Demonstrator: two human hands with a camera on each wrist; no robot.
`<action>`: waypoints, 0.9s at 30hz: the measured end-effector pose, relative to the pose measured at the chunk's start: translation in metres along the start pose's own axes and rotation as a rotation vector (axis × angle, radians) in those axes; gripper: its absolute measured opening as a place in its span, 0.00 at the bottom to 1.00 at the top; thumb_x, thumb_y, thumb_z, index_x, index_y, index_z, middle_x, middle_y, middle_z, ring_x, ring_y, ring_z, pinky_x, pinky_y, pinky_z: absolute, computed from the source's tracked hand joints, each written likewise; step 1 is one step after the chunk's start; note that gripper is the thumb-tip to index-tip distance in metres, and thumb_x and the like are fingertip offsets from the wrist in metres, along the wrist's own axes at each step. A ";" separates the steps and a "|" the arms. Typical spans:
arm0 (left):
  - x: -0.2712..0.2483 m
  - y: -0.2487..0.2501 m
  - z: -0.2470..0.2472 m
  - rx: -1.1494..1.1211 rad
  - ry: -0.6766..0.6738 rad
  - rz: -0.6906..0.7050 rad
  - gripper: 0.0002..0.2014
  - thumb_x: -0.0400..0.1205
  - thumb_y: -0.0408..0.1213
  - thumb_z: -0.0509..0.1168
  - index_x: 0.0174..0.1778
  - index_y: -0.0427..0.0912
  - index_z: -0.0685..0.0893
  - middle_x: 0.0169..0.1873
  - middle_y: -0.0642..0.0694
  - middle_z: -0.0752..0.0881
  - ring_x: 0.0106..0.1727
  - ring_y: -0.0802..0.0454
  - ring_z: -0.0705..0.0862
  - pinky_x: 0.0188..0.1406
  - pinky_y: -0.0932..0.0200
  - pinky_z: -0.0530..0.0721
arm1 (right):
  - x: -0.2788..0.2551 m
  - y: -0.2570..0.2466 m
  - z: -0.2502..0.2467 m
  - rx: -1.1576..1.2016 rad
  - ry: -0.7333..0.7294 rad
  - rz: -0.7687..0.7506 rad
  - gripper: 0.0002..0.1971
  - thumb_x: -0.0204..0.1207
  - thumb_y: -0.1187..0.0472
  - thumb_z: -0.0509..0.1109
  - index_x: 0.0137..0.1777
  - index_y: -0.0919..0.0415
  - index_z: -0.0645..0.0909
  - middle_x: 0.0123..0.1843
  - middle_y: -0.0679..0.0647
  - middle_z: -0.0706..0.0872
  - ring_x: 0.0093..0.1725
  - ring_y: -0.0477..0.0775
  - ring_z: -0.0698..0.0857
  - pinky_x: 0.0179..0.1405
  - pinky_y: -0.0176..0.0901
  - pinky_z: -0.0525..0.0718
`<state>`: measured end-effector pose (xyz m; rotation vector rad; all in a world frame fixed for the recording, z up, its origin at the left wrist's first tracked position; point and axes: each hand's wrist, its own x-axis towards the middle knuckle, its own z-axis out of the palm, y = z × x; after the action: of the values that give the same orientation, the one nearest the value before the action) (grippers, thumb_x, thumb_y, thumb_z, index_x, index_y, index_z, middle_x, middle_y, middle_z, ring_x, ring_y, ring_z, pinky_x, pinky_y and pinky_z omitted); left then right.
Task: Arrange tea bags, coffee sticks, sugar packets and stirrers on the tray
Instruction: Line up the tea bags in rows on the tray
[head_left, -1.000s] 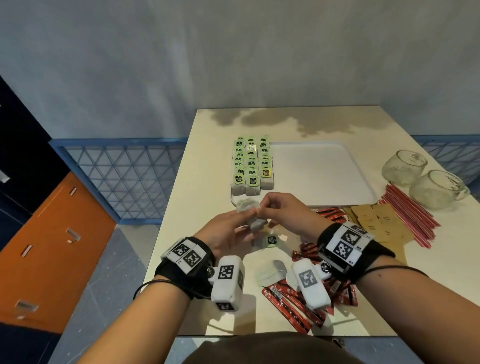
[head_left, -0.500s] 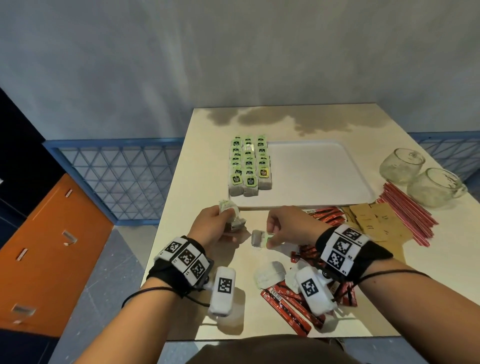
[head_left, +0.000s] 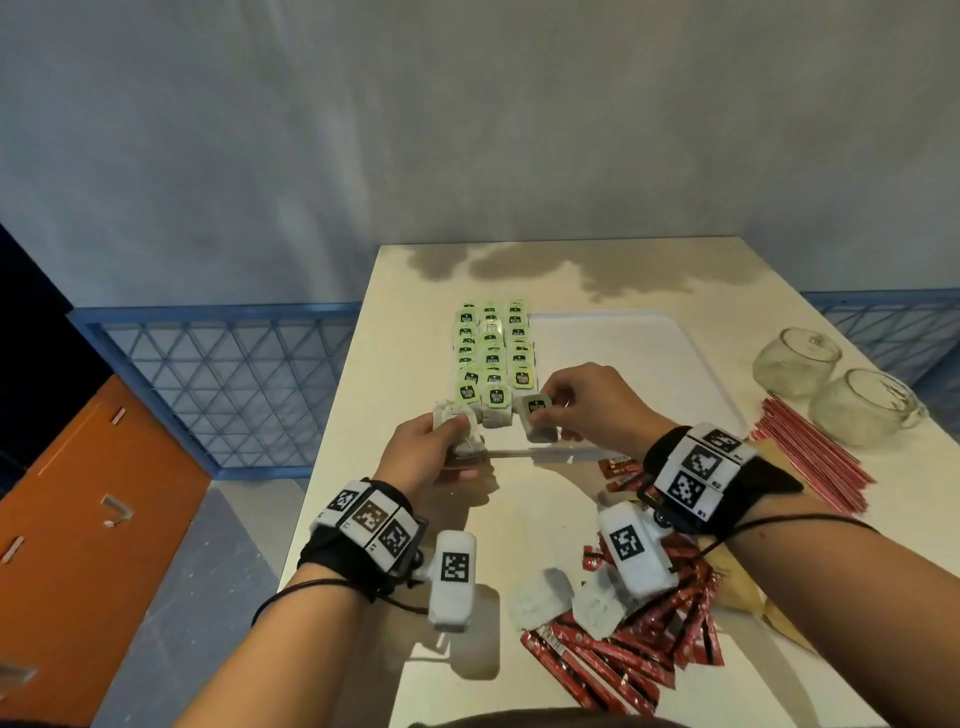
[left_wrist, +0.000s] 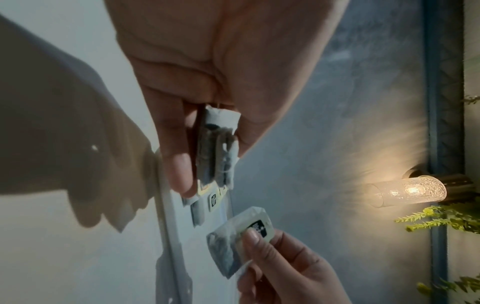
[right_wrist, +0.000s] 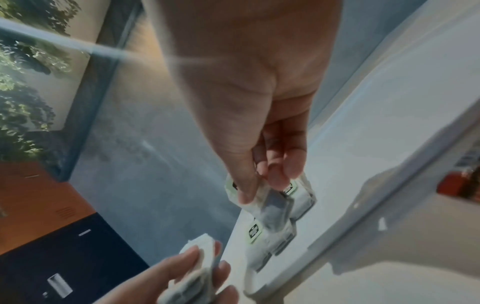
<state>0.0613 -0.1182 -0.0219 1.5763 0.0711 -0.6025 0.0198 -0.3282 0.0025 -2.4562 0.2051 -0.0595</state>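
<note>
A white tray (head_left: 649, 364) lies on the table with three rows of green-tagged tea bags (head_left: 491, 353) along its left side. My right hand (head_left: 550, 410) pinches one tea bag (head_left: 537, 421) by its tag at the near end of the right row, just over the tray's front edge. My left hand (head_left: 457, 436) grips a small bunch of tea bags (head_left: 460, 423) beside the tray's front-left corner. In the left wrist view the bunch (left_wrist: 218, 152) sits between thumb and fingers. In the right wrist view the pinched bag (right_wrist: 270, 201) hangs above the rows.
Two loose tea bags (head_left: 540, 597) and a heap of red coffee sticks (head_left: 649, 639) lie at the table's near edge. Brown sugar packets (head_left: 763, 613), red stirrers (head_left: 810, 462) and two glass cups (head_left: 852, 405) sit to the right. The table's left edge drops to the floor.
Both hands have moved forward from the near table to the tray's front edge. They separated, the right one carrying a single tea bag to the right row.
</note>
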 end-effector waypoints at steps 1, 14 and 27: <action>0.003 0.003 0.001 -0.013 -0.004 -0.001 0.10 0.84 0.34 0.64 0.56 0.34 0.86 0.44 0.29 0.90 0.42 0.30 0.90 0.37 0.37 0.90 | 0.005 0.003 0.000 0.025 0.014 0.017 0.09 0.71 0.59 0.81 0.41 0.64 0.87 0.33 0.55 0.89 0.25 0.41 0.81 0.31 0.35 0.80; 0.037 0.003 -0.006 -0.114 -0.080 -0.114 0.14 0.86 0.37 0.63 0.60 0.30 0.82 0.38 0.31 0.89 0.38 0.36 0.90 0.31 0.49 0.90 | 0.050 0.036 0.019 0.353 -0.059 0.303 0.08 0.72 0.71 0.79 0.44 0.74 0.82 0.33 0.66 0.86 0.23 0.49 0.83 0.25 0.37 0.83; 0.037 0.001 -0.009 -0.179 -0.087 -0.156 0.11 0.87 0.31 0.60 0.59 0.26 0.81 0.45 0.24 0.88 0.43 0.35 0.86 0.49 0.34 0.89 | 0.066 0.033 0.033 0.386 0.052 0.272 0.18 0.66 0.66 0.84 0.53 0.64 0.82 0.36 0.56 0.85 0.28 0.51 0.84 0.27 0.34 0.83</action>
<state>0.0964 -0.1218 -0.0364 1.3777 0.1791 -0.7649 0.0839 -0.3435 -0.0443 -2.0263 0.5007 -0.0402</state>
